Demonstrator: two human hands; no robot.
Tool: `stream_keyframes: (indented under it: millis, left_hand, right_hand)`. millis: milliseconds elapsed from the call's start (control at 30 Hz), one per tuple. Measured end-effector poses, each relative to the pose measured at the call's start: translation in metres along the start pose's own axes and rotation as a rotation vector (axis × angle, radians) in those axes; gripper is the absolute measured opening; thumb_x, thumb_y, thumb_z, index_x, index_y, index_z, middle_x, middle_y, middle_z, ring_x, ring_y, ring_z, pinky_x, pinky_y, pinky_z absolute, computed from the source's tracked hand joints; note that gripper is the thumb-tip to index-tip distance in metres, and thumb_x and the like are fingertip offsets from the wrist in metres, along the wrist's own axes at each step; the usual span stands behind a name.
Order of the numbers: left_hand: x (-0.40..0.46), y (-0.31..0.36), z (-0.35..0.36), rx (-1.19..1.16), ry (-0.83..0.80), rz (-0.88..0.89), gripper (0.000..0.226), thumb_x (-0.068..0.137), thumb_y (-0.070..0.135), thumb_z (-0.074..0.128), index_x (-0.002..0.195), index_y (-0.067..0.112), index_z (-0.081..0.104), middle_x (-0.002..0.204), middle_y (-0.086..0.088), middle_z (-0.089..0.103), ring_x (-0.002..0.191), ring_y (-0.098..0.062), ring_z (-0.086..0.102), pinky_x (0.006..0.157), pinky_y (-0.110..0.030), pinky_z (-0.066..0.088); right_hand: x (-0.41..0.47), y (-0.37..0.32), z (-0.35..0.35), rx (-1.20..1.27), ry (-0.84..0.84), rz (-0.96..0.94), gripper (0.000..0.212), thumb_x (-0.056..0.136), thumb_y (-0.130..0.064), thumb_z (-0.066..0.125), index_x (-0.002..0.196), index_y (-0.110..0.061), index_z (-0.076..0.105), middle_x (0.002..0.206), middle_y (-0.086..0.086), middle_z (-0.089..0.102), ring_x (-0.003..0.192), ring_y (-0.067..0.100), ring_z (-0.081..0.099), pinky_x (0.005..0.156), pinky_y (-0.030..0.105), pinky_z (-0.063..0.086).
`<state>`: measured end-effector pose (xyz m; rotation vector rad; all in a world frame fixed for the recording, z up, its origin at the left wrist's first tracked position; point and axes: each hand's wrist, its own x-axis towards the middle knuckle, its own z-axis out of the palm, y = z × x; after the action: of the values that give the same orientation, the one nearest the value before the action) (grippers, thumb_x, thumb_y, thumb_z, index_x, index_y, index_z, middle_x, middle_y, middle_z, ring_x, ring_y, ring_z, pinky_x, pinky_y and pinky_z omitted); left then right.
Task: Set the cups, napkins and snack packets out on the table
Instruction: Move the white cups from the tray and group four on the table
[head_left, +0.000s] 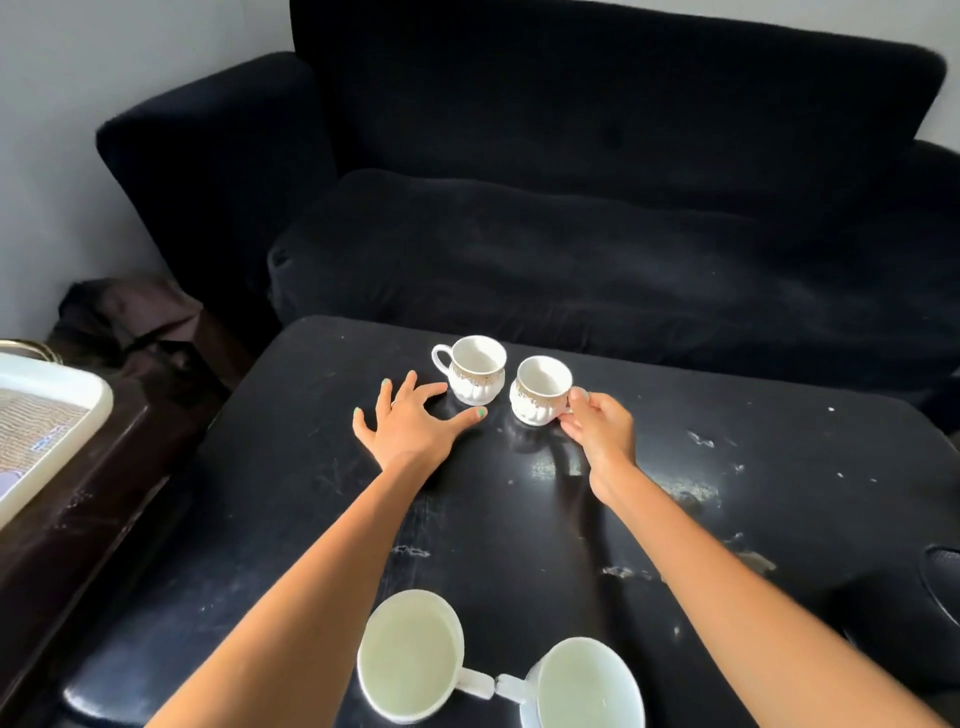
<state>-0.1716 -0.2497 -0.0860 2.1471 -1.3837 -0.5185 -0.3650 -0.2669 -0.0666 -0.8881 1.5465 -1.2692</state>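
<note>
My right grip (592, 415) pinches handle of right teacup (540, 391), handle pointing right toward it; my left grip (410, 418) splayed flat on desk (727, 519), just beside left teacup (477, 370).

A black sofa (597, 208) stood behind the scuffed black table (727, 467); a white tray (78, 395) lay on a dark side surface (78, 519) at left

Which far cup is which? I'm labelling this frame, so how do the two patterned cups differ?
The left patterned cup has its handle pointing left and stands free; the right patterned cup has its handle pointing right, pinched by the right hand. Both are white, gold-trimmed, upright and empty.
</note>
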Motion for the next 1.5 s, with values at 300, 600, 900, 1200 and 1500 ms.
stream_keyframes:
  millis: [300,600,900,1200,1500]
  left_hand:
    - [-0.005,0.003,0.002,0.008,0.044,0.002,0.051,0.071,0.075,0.057,0.115,0.05,0.06,0.152,0.016,0.033,0.147,-0.009,0.008,0.115,-0.048,-0.007]
    - [-0.009,0.004,-0.001,-0.003,0.032,0.011,0.046,0.076,0.071,0.055,0.116,0.049,0.061,0.15,0.016,0.036,0.147,-0.009,0.007,0.116,-0.046,-0.005]
    - [-0.009,-0.001,0.0,-0.035,0.056,0.045,0.041,0.078,0.065,0.059,0.114,0.046,0.064,0.148,0.015,0.04,0.146,-0.01,0.013,0.116,-0.042,-0.004]
    - [-0.038,-0.027,-0.021,-0.294,0.061,0.119,0.026,0.093,0.033,0.057,0.116,0.025,0.066,0.131,0.003,0.06,0.137,-0.017,0.037,0.117,-0.035,0.02]
    - [-0.125,-0.074,-0.069,-0.399,-0.033,0.032,0.026,0.098,0.028,0.047,0.115,0.025,0.067,0.135,0.0,0.055,0.142,-0.02,0.029,0.119,-0.038,0.016]
  right_hand:
    - [0.01,-0.001,0.006,0.005,-0.005,-0.041,0.01,0.093,-0.018,0.056,0.09,-0.01,0.062,0.087,0.003,0.065,0.083,0.016,0.063,0.077,0.024,0.053]
    - [0.022,-0.004,0.008,-0.023,-0.038,-0.039,0.012,0.094,-0.02,0.054,0.097,-0.011,0.061,0.096,0.005,0.066,0.085,0.013,0.064,0.077,0.022,0.052]
    - [0.021,-0.001,0.008,0.018,-0.038,-0.016,0.024,0.091,-0.025,0.06,0.111,-0.011,0.058,0.106,0.005,0.065,0.089,0.012,0.064,0.081,0.022,0.051]
    - [-0.03,0.011,-0.039,0.095,-0.031,0.095,0.03,0.088,-0.002,0.06,0.118,0.0,0.055,0.108,0.013,0.061,0.101,0.024,0.063,0.088,0.028,0.049]
    - [-0.111,0.023,-0.088,-0.178,-0.133,0.079,0.021,0.089,0.0,0.056,0.108,-0.006,0.064,0.097,0.001,0.065,0.091,0.014,0.059,0.08,0.021,0.047]
